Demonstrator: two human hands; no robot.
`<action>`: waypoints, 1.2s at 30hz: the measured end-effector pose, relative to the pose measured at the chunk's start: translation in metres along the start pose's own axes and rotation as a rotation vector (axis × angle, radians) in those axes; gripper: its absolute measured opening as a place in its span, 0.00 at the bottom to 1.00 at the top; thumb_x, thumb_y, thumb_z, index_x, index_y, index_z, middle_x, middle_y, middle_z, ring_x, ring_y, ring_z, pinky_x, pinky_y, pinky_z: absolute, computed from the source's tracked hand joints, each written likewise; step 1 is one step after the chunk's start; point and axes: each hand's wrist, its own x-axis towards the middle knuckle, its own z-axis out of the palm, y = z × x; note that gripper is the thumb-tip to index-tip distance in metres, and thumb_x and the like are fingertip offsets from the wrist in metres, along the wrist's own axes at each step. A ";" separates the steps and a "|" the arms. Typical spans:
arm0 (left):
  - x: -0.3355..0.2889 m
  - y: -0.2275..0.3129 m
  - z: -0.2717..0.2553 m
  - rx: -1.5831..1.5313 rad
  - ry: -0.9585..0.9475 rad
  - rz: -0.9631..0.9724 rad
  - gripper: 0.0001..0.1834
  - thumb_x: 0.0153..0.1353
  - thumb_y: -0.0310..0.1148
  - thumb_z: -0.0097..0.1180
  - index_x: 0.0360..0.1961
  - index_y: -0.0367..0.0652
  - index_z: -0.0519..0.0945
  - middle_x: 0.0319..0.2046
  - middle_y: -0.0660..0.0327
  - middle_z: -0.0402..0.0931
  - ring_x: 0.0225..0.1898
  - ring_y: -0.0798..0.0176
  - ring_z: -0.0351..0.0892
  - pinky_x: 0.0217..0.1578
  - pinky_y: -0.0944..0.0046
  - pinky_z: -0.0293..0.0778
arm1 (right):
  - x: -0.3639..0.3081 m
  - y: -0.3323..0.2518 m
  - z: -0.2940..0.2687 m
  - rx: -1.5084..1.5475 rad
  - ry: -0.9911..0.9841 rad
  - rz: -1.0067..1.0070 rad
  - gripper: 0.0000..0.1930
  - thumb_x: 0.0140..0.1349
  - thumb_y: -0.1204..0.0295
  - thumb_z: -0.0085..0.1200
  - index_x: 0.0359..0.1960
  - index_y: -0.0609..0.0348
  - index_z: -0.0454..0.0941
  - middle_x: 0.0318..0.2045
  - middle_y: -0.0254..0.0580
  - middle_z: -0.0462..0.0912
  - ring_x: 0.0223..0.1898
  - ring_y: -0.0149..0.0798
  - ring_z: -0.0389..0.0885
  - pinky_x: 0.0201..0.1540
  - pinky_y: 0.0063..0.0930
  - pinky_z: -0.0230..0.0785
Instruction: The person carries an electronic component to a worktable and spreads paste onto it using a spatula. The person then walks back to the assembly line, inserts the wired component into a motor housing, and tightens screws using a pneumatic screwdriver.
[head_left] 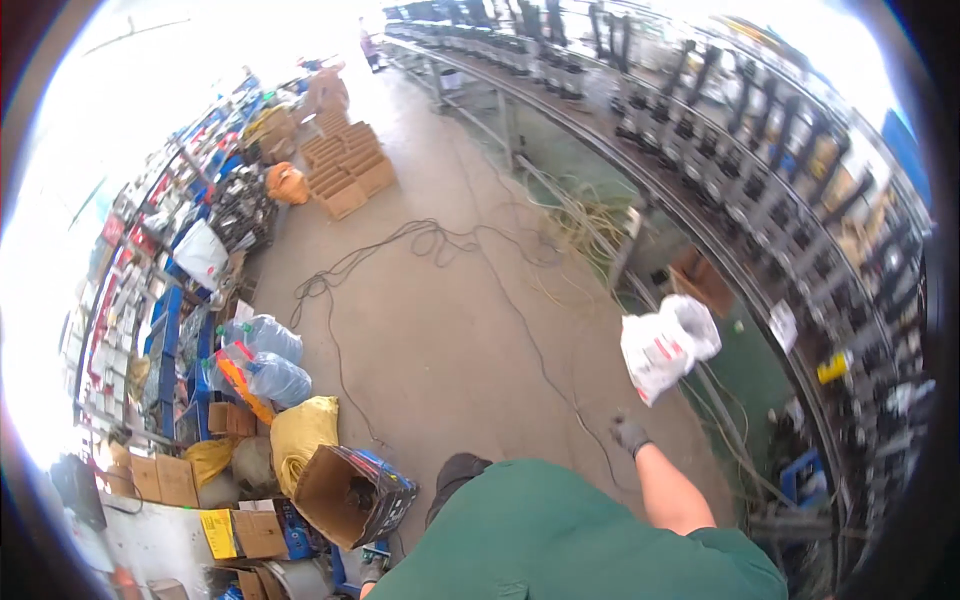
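Observation:
My right hand (630,436), in a grey glove, is held out over the bare floor with its fingers loosely apart and nothing visible in it. Ahead of it and a little to the right is a white plastic bag (657,355) with red print. My left hand (374,569), also gloved, is low beside my body and partly hidden by my green sleeve. Its fingers close around a small teal-and-dark object that I cannot make out. Just beyond that hand, an open cardboard box (345,492) leans with its dark inside showing.
A yellow sack (303,440) and large clear water bottles (272,368) stand at the left, before crowded shelves. Partitioned cardboard boxes (345,165) lie farther ahead. Black cables (430,235) trail over the floor (450,330). A long conveyor line (690,205) curves along the right.

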 end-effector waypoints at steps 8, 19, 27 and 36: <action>0.145 0.191 0.077 0.067 -0.062 -0.276 0.24 0.62 0.50 0.59 0.47 0.41 0.83 0.35 0.54 0.83 0.38 0.52 0.82 0.40 0.52 0.76 | 0.322 -0.266 -0.105 0.313 -0.027 0.013 0.23 0.58 0.66 0.62 0.54 0.65 0.78 0.36 0.46 0.86 0.32 0.36 0.83 0.35 0.32 0.75; 0.418 0.884 0.165 -0.403 -0.055 0.352 0.11 0.67 0.39 0.57 0.39 0.42 0.76 0.20 0.63 0.73 0.16 0.68 0.70 0.16 0.65 0.67 | 0.353 -0.247 -0.060 -0.099 -0.562 0.489 0.19 0.63 0.61 0.56 0.52 0.56 0.81 0.40 0.49 0.86 0.43 0.53 0.84 0.45 0.47 0.77; 0.573 1.069 0.241 -0.381 -0.181 0.385 0.14 0.72 0.45 0.50 0.45 0.47 0.69 0.22 0.60 0.71 0.17 0.64 0.72 0.18 0.60 0.74 | 0.659 -0.362 -0.083 -0.109 -0.489 0.439 0.19 0.62 0.59 0.56 0.51 0.55 0.82 0.41 0.48 0.87 0.44 0.54 0.84 0.46 0.48 0.77; 0.630 1.078 0.288 -0.165 -0.047 -0.314 0.12 0.68 0.44 0.56 0.38 0.47 0.73 0.21 0.63 0.71 0.17 0.63 0.72 0.18 0.59 0.73 | 1.193 -0.647 -0.131 0.119 0.023 -0.072 0.19 0.58 0.58 0.60 0.45 0.58 0.84 0.40 0.52 0.87 0.41 0.52 0.85 0.45 0.44 0.77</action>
